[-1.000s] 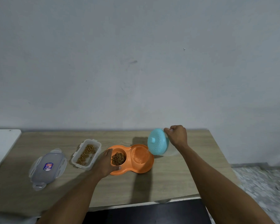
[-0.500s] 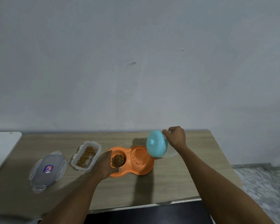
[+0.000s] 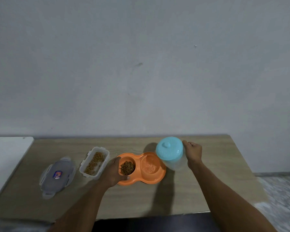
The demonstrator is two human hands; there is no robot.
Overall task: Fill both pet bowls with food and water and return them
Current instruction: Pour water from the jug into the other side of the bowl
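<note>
An orange double pet bowl [image 3: 158,177] lies on the wooden table [image 3: 157,201]. Its left well holds brown kibble [image 3: 127,167]; its right well holds water [image 3: 149,166]. My left hand [image 3: 113,172] grips the bowl's left rim. My right hand [image 3: 192,152] holds a clear water jug [image 3: 175,162] with a light blue lid [image 3: 169,149], tilted toward me just right of the bowl's water well. The jug's handle is hidden behind my hand.
A clear food container [image 3: 95,163] with kibble stands left of the bowl. Its grey lid [image 3: 57,176] lies further left. A white surface [image 3: 5,158] adjoins the table's left end. The table's right edge drops to a speckled floor [image 3: 281,198].
The jug has come back from its steep tilt over the water well to a more upright pose, moving slightly right. My left hand has stayed on the bowl.
</note>
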